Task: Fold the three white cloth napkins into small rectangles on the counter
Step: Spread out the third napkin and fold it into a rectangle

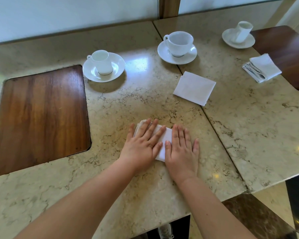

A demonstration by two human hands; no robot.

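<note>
Head | marble counter (145,94), wood inset (40,114) | left hand (141,144), right hand (181,152) flat, pressing napkin (164,140)

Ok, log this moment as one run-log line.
step: flattening | left hand: flat on near napkin | right hand: flat on it | middle napkin: folded | far napkin: folded

We see two bare forearms running up from the lower edge of the picture, with no sleeves, cuffs or gloves on them. Our left hand (141,145) and right hand (181,152) carry no rings, and neither wrist has a watch, band or bracelet. The fingernails look short and unpainted. Below the edge, between the arms, a light-coloured shoe (165,232) shows, blurred.
</note>
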